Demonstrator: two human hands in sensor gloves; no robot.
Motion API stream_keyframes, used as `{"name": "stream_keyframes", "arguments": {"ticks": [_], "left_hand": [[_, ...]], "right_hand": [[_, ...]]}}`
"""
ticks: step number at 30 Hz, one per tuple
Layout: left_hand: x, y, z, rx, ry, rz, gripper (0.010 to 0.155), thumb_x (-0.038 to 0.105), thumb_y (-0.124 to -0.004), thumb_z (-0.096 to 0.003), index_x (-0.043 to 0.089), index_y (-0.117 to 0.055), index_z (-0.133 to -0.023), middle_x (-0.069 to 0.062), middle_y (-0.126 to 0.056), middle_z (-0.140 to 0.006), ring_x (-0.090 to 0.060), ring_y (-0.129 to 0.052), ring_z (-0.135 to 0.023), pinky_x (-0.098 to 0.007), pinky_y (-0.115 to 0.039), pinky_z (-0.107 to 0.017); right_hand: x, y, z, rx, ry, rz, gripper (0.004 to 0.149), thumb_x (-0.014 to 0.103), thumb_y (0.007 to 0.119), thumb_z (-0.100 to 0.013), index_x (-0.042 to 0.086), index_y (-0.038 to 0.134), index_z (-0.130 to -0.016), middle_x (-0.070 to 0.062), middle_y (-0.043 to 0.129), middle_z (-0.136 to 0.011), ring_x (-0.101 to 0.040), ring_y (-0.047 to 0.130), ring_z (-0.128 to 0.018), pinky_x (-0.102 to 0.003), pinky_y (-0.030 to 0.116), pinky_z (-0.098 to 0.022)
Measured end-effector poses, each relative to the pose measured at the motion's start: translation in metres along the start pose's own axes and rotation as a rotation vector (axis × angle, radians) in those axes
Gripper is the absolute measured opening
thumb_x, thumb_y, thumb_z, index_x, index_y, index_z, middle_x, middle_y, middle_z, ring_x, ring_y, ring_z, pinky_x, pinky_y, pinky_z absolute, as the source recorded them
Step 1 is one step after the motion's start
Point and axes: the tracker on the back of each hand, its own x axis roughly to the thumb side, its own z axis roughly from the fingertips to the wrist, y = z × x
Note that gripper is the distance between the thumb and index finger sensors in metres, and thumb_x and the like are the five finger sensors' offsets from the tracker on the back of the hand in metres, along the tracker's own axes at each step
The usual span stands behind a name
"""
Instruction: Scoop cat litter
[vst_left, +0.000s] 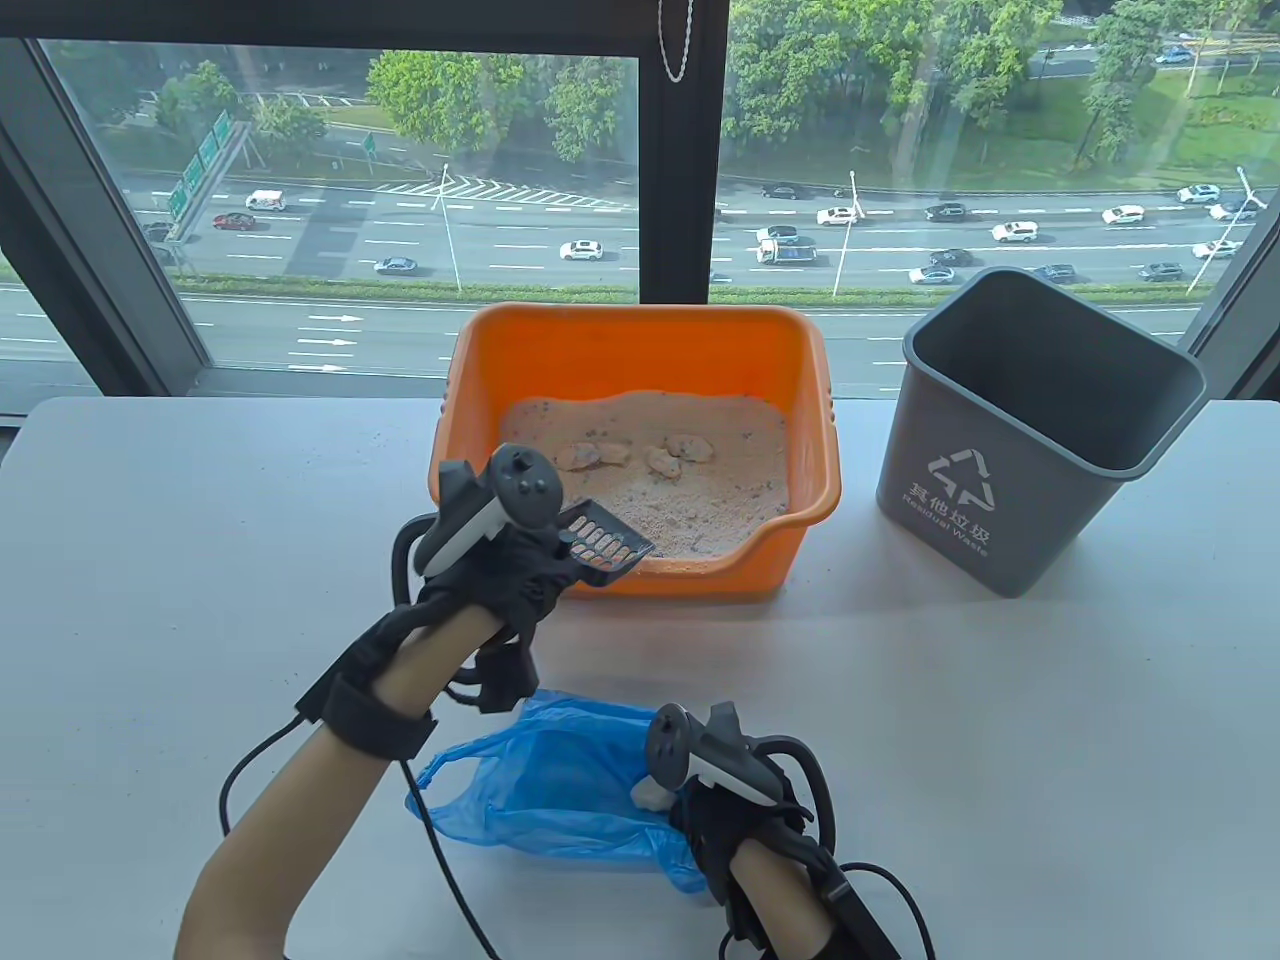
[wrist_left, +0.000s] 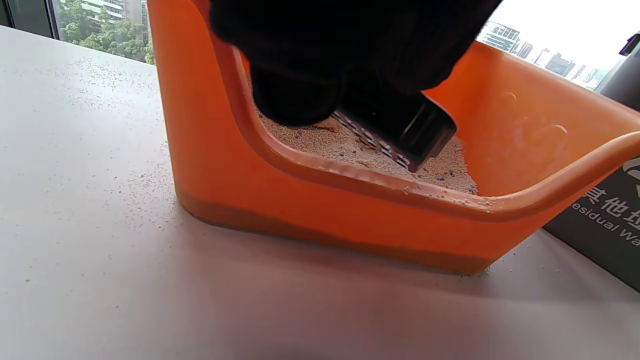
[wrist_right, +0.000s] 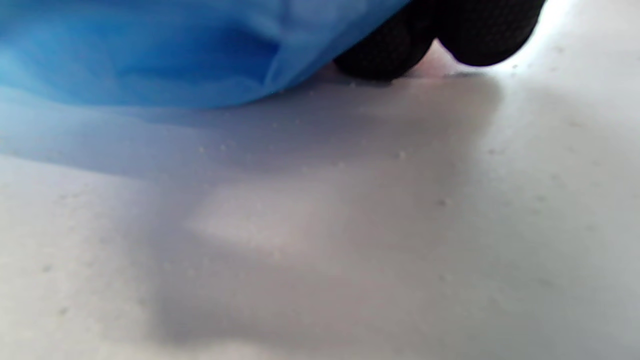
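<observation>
An orange litter box (vst_left: 480, 400) (wrist_left: 350, 210) sits mid-table, holding pale sandy litter (vst_left: 690, 490) with several clumps (vst_left: 665, 455) near its middle. My left hand (vst_left: 510, 570) (wrist_left: 320, 65) grips a black slotted scoop (vst_left: 603, 541) (wrist_left: 400, 130), whose head hangs over the box's low front rim, just above the litter. My right hand (vst_left: 715, 800) (wrist_right: 435, 40) rests low on the table at the near edge and holds the edge of a blue plastic bag (vst_left: 550, 785) (wrist_right: 175, 50); its fingers are mostly hidden under the tracker.
A grey waste bin (vst_left: 1010, 440) (wrist_left: 607, 215) stands open to the right of the litter box. Litter grains are scattered on the white table (vst_left: 1000, 750) around the box. A window runs along the table's far edge. Cables trail from both wrists.
</observation>
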Motion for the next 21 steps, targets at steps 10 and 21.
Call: {"name": "stream_keyframes", "arguments": {"ticks": [10, 21], "left_hand": [[0.037, -0.020, -0.093, -0.091, 0.205, 0.012, 0.061, 0.042, -0.080, -0.0525, 0.002, -0.067, -0.097, -0.011, -0.095, -0.074, -0.007, -0.095, -0.022, -0.021, -0.084, -0.010], [0.039, -0.046, -0.149, -0.097, 0.244, 0.047, 0.062, 0.043, -0.074, -0.0525, 0.010, -0.057, -0.102, -0.004, -0.087, -0.079, -0.010, -0.091, -0.032, -0.025, -0.080, -0.022]], "right_hand": [[0.000, 0.000, 0.000, 0.005, 0.001, -0.007, 0.073, 0.035, 0.080, -0.038, 0.025, 0.041, -0.099, -0.023, 0.050, -0.092, -0.019, 0.078, -0.059, -0.042, 0.071, -0.047], [0.000, 0.000, -0.001, 0.008, 0.002, -0.004, 0.073, 0.035, 0.079, -0.038, 0.024, 0.041, -0.099, -0.023, 0.050, -0.092, -0.019, 0.078, -0.059, -0.043, 0.071, -0.047]]}}
